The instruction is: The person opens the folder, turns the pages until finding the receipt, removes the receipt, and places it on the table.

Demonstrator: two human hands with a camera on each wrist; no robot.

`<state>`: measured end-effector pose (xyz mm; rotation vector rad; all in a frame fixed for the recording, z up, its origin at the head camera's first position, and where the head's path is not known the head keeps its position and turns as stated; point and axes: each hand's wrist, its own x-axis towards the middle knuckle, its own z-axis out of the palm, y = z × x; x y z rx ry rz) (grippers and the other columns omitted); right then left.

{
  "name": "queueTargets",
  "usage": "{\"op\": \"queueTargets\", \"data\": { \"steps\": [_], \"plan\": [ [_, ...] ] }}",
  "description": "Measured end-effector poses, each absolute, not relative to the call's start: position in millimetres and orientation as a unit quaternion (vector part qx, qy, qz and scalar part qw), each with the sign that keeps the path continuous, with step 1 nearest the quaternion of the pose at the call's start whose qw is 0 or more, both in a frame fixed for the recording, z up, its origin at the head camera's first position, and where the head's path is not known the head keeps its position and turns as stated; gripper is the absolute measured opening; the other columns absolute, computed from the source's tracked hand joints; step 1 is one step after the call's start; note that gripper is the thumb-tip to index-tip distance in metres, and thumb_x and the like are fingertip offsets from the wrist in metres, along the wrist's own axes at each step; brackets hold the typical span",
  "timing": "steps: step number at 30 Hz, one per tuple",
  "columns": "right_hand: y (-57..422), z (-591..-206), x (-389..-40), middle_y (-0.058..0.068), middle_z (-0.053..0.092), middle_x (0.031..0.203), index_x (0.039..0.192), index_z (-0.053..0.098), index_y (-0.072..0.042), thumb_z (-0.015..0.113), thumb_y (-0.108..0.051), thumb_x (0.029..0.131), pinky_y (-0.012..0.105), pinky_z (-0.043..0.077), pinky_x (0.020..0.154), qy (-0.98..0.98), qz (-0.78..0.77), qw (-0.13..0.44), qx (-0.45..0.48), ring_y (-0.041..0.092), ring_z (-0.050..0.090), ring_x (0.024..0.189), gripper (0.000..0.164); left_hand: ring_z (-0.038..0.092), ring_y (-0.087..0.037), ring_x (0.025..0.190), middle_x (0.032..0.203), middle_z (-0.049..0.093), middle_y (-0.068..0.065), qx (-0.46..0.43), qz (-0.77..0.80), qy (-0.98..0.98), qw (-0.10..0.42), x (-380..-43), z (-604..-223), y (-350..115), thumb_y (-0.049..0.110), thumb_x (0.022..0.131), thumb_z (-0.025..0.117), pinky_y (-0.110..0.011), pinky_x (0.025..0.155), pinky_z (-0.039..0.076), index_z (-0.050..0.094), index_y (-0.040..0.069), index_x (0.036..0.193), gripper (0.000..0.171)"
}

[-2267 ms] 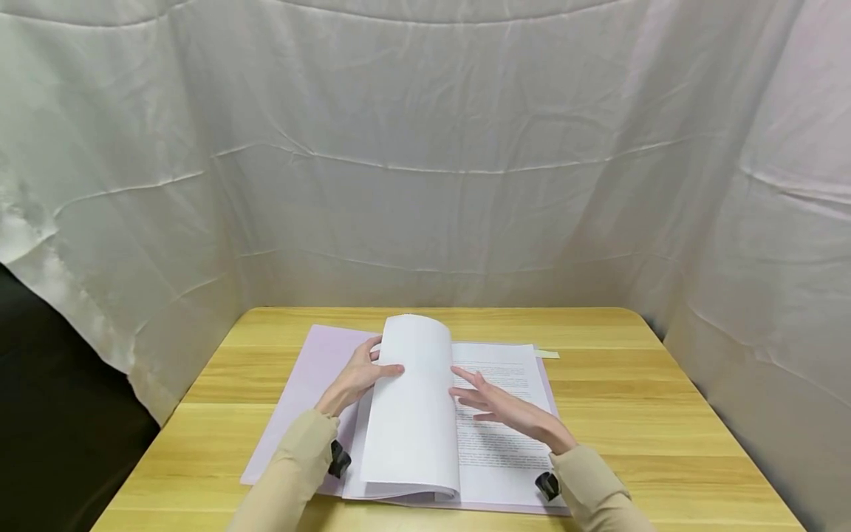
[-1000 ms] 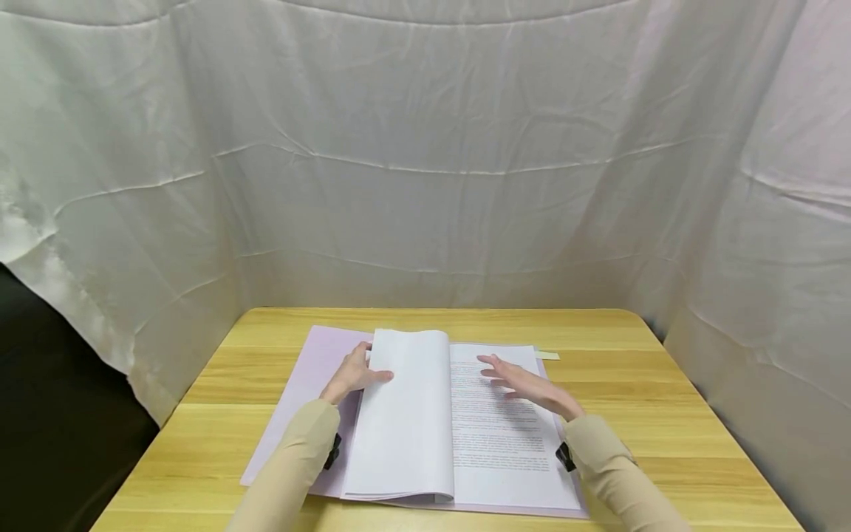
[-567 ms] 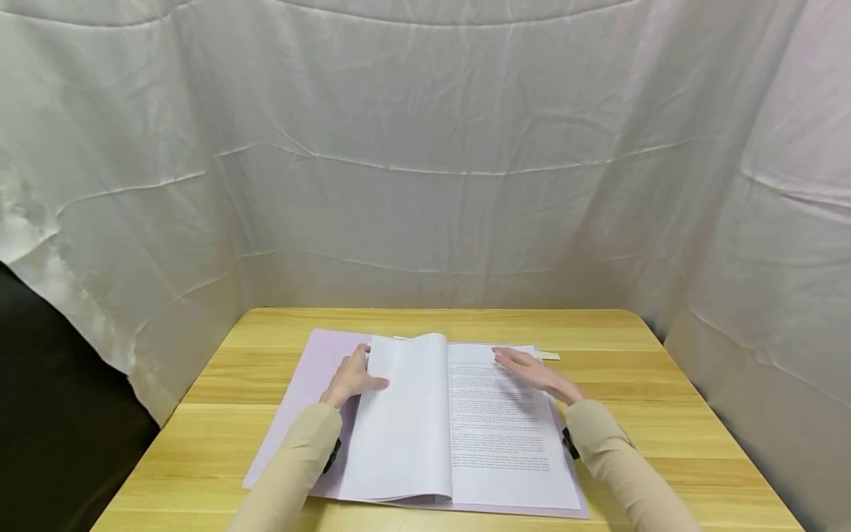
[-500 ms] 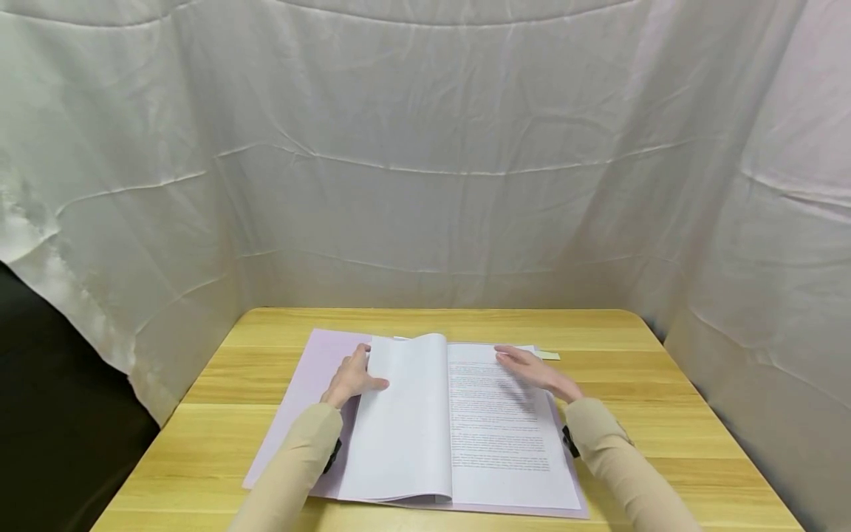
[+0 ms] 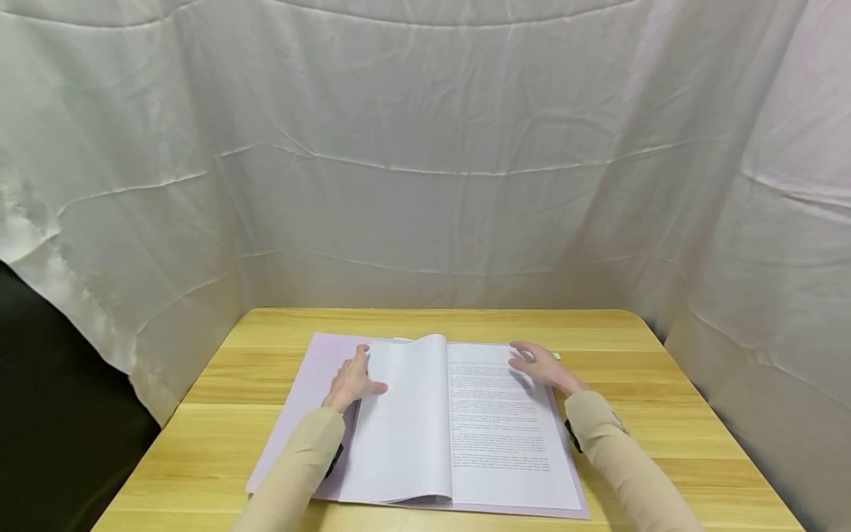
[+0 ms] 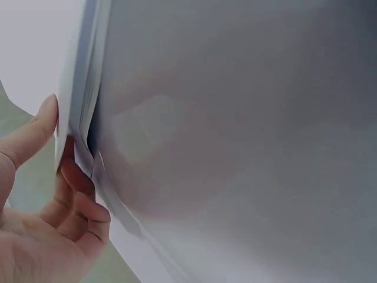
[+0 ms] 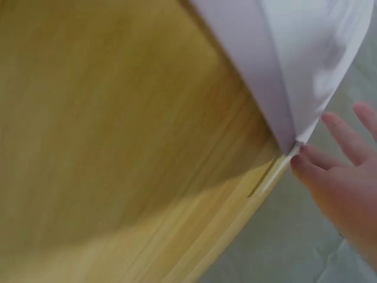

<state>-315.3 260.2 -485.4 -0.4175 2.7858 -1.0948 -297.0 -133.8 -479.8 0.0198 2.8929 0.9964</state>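
Observation:
An open lilac folder (image 5: 302, 391) full of white paper lies on the table. My left hand (image 5: 351, 378) holds the outer edge of the turned-over sheets (image 5: 402, 428) on the left, thumb on top. In the left wrist view its fingers (image 6: 88, 215) are tucked under that paper edge. On the right lies a printed page (image 5: 499, 421) covered in lines of text. My right hand (image 5: 540, 366) is at this page's top right corner, fingers loosely bent. In the right wrist view its fingertips (image 7: 300, 162) are right at the corner, beside a pale tab (image 7: 272, 174).
The wooden table (image 5: 665, 428) reaches past the folder on both sides. Behind it and at the sides hangs a pale grey curtain (image 5: 425, 185). Something black (image 5: 53, 414) shows at the lower left.
The raised sheets have come down flat on the left with my left hand. My right hand has moved right and away from me, from beside the sheets to the printed page's top right corner.

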Motion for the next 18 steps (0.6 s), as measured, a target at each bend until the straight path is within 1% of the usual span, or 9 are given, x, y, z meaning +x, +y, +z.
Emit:
{"op": "queueTargets", "data": {
  "steps": [4,7,10,15,18],
  "plan": [
    [263,-487,-319,0.035,0.044,0.149,0.145,0.043,0.012,0.056,-0.016,0.101,0.066,0.029,0.119,0.928,-0.344,0.038,-0.137,0.055,0.036,0.141,0.053,0.061,-0.047,0.111,0.122,0.064,-0.030,0.008,0.325,0.945,0.033,-296,-482,-133,0.016,0.076,0.088,-0.057,0.090,0.055,0.030,-0.003,0.151,0.097],
    [264,-488,-321,0.036,0.044,0.148,0.144,0.043,0.013,0.057,-0.014,0.100,0.066,0.029,0.118,0.935,-0.326,0.026,-0.137,0.055,0.037,0.140,0.053,0.057,-0.049,0.122,0.134,0.058,-0.032,0.015,0.324,0.946,0.022,-295,-483,-133,0.015,0.075,0.088,-0.058,0.099,0.052,0.032,-0.005,0.150,0.095],
    [264,-489,-324,0.036,0.045,0.147,0.143,0.043,0.013,0.058,-0.013,0.100,0.066,0.028,0.119,0.937,-0.322,0.017,-0.135,0.055,0.037,0.140,0.053,0.054,-0.049,0.124,0.138,0.054,-0.033,0.024,0.314,0.949,0.009,-295,-485,-132,0.015,0.074,0.089,-0.057,0.104,0.048,0.035,-0.008,0.147,0.093],
    [265,-491,-327,0.036,0.049,0.143,0.139,0.048,0.014,0.060,-0.010,0.097,0.065,0.031,0.117,0.939,-0.315,-0.003,-0.139,0.055,0.041,0.137,0.050,0.056,-0.048,0.116,0.133,0.054,-0.033,0.028,0.290,0.957,-0.004,-295,-485,-131,0.017,0.073,0.089,-0.057,0.100,0.049,0.040,-0.008,0.145,0.090],
    [266,-493,-329,0.036,0.052,0.141,0.137,0.051,0.013,0.061,-0.009,0.096,0.064,0.033,0.116,0.941,-0.311,-0.013,-0.136,0.054,0.043,0.136,0.047,0.055,-0.047,0.116,0.131,0.054,-0.032,0.034,0.283,0.958,-0.010,-296,-486,-130,0.016,0.074,0.089,-0.056,0.100,0.049,0.044,-0.007,0.144,0.087]
  ]
}}
